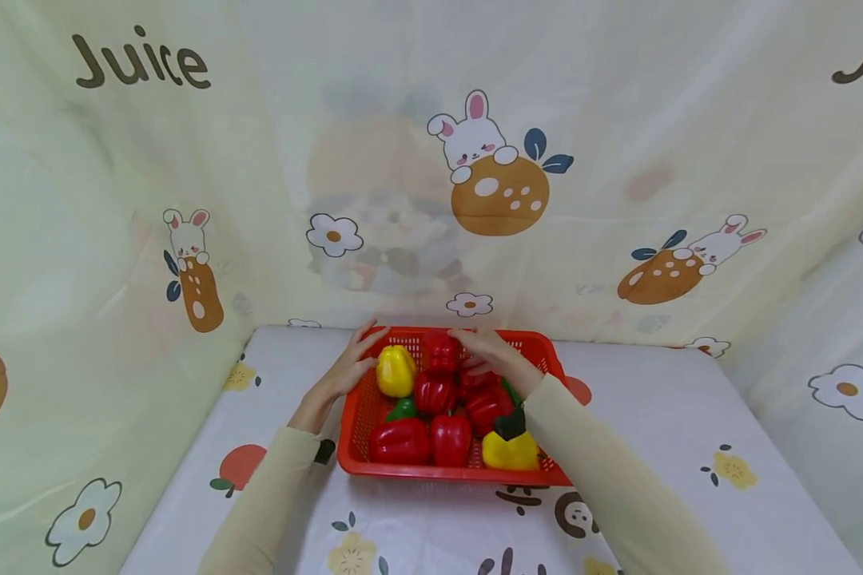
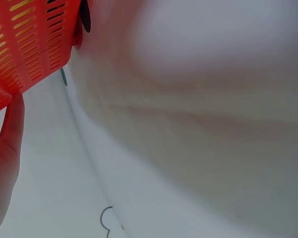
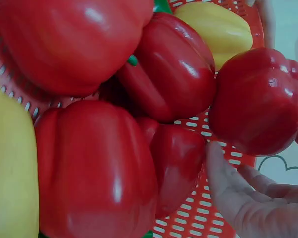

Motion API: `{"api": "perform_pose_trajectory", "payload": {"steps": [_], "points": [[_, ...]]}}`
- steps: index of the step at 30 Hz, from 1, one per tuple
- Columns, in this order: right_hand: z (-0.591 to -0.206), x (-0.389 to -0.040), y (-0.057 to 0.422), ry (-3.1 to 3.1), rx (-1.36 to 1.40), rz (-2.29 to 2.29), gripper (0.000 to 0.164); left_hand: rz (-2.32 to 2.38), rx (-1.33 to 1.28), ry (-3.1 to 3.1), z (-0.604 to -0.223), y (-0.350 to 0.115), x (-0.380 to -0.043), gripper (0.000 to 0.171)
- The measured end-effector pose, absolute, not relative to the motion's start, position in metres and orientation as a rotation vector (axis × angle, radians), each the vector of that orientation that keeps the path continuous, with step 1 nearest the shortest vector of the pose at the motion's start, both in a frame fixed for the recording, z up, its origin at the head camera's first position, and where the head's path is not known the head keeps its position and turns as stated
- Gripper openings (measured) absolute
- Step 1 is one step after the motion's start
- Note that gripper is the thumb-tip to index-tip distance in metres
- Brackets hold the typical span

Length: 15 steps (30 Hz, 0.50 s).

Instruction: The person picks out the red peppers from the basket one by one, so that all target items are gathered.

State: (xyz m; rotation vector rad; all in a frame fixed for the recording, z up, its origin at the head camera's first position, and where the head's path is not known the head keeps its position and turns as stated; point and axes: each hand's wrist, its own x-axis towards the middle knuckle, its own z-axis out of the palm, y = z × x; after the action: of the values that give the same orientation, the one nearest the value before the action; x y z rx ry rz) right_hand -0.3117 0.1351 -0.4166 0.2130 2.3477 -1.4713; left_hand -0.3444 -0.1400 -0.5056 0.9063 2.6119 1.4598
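My right hand [image 1: 495, 351] reaches over the far side of the red plastic basket [image 1: 446, 473], its fingers at the right side of a red bell pepper [image 1: 440, 350]. In the right wrist view, that red pepper [image 3: 260, 101] overlaps the basket's rim. One fingertip meets its lower right edge, while the thumb [image 3: 219, 171] extends just below its left side. My left hand [image 1: 341, 374] is at the basket's far left corner, fingers extended over the rim. A digit [image 2: 15, 121] touches the basket's outer wall [image 2: 32, 42] in the left wrist view. Beside this hand lies a yellow bell pepper [image 1: 395, 371].
Several more red peppers [image 1: 451, 439] fill the basket, along with a yellow one [image 1: 511, 452] at the front right and a green piece [image 1: 403, 410] on the left. Beneath is a patterned white tablecloth [image 1: 662, 447]; a printed curtain [image 1: 582, 88] hangs behind.
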Motion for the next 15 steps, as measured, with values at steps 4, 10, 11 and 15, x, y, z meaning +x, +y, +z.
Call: {"api": "perform_pose_trajectory", "payload": {"steps": [4, 10, 11, 15], "points": [[-0.4209, -0.3168, 0.1327, 2.27, 0.28, -1.523, 0.051, 1.459, 0.88, 2.594, -0.5049, -0.1401, -0.345, 0.064], [-0.4203, -0.316, 0.1287, 2.205, 0.297, -1.564, 0.059, 1.453, 0.86, 2.595, -0.5017, -0.1392, -0.3438, 0.065], [-0.4204, -0.3159, 0.1283, 2.195, 0.3, -1.573, 0.06, 1.452, 0.86, 2.594, -0.5014, -0.1394, -0.3435, 0.066], [-0.422, -0.3153, 0.1301, 2.156, 0.313, -1.608, 0.061, 1.434, 0.86, 2.603, -0.5019, -0.1391, -0.3429, 0.066]]}}
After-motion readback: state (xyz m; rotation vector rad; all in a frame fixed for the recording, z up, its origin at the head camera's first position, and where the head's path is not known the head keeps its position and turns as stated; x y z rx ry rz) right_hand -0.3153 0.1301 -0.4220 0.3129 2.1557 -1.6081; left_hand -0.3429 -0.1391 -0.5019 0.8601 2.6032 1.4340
